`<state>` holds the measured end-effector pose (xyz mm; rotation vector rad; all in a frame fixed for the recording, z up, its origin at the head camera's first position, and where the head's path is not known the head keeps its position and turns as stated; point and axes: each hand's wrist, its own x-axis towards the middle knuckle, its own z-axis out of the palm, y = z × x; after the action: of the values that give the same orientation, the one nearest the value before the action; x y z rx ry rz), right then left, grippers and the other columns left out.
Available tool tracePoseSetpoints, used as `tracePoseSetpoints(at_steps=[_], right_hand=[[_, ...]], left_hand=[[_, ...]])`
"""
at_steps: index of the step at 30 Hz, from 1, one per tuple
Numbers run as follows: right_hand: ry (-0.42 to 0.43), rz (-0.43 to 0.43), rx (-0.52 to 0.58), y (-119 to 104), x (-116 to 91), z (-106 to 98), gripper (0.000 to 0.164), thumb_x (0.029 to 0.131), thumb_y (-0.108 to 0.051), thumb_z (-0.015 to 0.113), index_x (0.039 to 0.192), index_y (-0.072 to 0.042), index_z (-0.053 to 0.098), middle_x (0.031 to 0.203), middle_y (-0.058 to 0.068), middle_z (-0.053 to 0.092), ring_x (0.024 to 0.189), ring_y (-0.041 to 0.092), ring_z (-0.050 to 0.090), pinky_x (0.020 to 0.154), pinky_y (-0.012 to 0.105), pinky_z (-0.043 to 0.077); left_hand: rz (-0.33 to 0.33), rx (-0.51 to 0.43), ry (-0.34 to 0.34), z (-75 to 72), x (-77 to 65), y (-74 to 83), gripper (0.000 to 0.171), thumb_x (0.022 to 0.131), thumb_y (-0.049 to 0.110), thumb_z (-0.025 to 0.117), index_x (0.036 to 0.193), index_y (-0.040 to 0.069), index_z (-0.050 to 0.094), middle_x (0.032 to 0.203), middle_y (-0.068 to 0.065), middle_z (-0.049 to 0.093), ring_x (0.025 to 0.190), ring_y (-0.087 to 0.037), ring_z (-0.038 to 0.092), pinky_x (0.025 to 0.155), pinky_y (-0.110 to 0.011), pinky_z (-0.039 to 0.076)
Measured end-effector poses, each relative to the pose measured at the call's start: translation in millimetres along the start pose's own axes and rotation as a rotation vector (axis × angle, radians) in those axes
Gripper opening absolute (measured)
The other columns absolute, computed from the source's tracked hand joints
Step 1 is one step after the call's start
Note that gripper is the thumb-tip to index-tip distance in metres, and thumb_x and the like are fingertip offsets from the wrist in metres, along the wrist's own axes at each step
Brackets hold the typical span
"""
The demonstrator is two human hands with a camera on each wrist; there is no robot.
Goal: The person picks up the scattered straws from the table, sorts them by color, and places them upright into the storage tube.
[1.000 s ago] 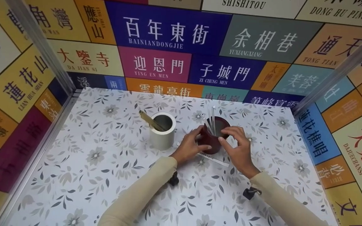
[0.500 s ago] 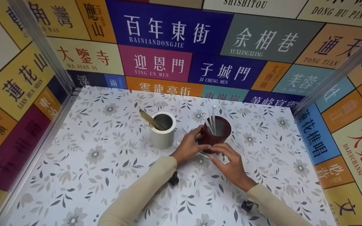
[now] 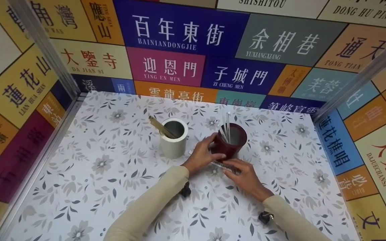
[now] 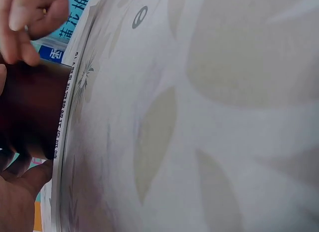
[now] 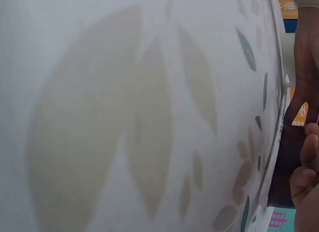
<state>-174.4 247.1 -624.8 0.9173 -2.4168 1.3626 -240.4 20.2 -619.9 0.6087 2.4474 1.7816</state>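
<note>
In the head view, my left hand (image 3: 199, 154) grips the near left side of a dark red cup (image 3: 232, 146), thumb in front and fingers round its side. Several thin clear sticks (image 3: 227, 129) stand in this cup, leaning left. A slim white strip (image 3: 220, 164) with dark printed characters lies on the table just in front of the cup. My right hand (image 3: 245, 175) is over the right part of the strip, its fingertips low beside the cup's base and the rest of the strip hidden. In the left wrist view, the fingers (image 4: 27, 50) of that hand show loosely bent.
Left of the red cup stands a pale grey-white cup (image 3: 173, 147), a yellowish flat stick (image 3: 161, 127) leaning out of it. A flower-patterned cloth (image 3: 112, 187) covers the table. Panels with printed signs (image 3: 179, 30) rise behind and at both sides, with metal posts at the corners.
My right hand has come down from the red cup's rim to the white strip in front of it. My left hand has kept its hold on the cup.
</note>
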Motion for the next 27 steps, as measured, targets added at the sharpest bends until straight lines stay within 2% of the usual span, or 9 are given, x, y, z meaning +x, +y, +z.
tracePoseSetpoints(at_steps=[4, 7, 13, 23, 27], right_hand=[[-0.086, 0.140, -0.030, 1.7, -4.1, -1.3, 0.031, 0.095, -0.010, 0.088, 0.126, -0.004, 0.083, 0.123, 0.007, 0.080, 0.100, 0.026, 0.074, 0.083, 0.029, 0.058], [-0.120, 0.174, -0.093, 2.2, -5.5, -0.2, 0.031, 0.097, -0.014, 0.088, 0.127, -0.007, 0.083, 0.127, 0.003, 0.078, 0.108, 0.023, 0.074, 0.090, 0.031, 0.059], [-0.145, 0.145, -0.249, 0.2, -3.6, 5.2, 0.023, 0.095, -0.008, 0.088, 0.118, -0.009, 0.085, 0.119, 0.001, 0.077, 0.109, 0.022, 0.075, 0.091, 0.043, 0.062], [-0.226, 0.114, -0.346, -8.7, 0.7, 1.8, 0.006, 0.097, -0.009, 0.084, 0.099, -0.015, 0.084, 0.103, -0.003, 0.071, 0.096, 0.017, 0.070, 0.086, 0.040, 0.060], [-0.258, 0.082, -0.384, -12.1, 2.3, -3.7, 0.009, 0.090, -0.006, 0.084, 0.091, -0.015, 0.082, 0.098, -0.003, 0.071, 0.093, 0.019, 0.067, 0.084, 0.040, 0.059]], left_hand=[[-0.008, 0.000, 0.005, 0.1, -0.5, 0.3, 0.092, 0.090, 0.023, 0.095, 0.166, 0.004, 0.046, 0.158, -0.016, 0.060, 0.142, -0.026, 0.063, 0.116, -0.033, 0.051], [-0.009, 0.008, 0.006, -0.1, -0.7, 0.5, 0.093, 0.091, 0.025, 0.095, 0.166, 0.004, 0.045, 0.158, -0.016, 0.060, 0.143, -0.026, 0.062, 0.117, -0.033, 0.050], [-0.013, 0.015, -0.001, -0.9, -1.9, 0.0, 0.094, 0.092, 0.029, 0.093, 0.168, 0.004, 0.044, 0.160, -0.016, 0.058, 0.144, -0.025, 0.060, 0.118, -0.034, 0.050], [0.000, -0.022, -0.008, 0.2, -0.8, -1.4, 0.093, 0.092, 0.024, 0.093, 0.168, 0.003, 0.043, 0.159, -0.017, 0.058, 0.146, -0.024, 0.058, 0.114, -0.031, 0.053], [0.000, -0.037, -0.002, -0.2, -1.4, -2.0, 0.092, 0.091, 0.021, 0.094, 0.167, 0.004, 0.045, 0.157, -0.016, 0.060, 0.145, -0.024, 0.059, 0.113, -0.030, 0.053]])
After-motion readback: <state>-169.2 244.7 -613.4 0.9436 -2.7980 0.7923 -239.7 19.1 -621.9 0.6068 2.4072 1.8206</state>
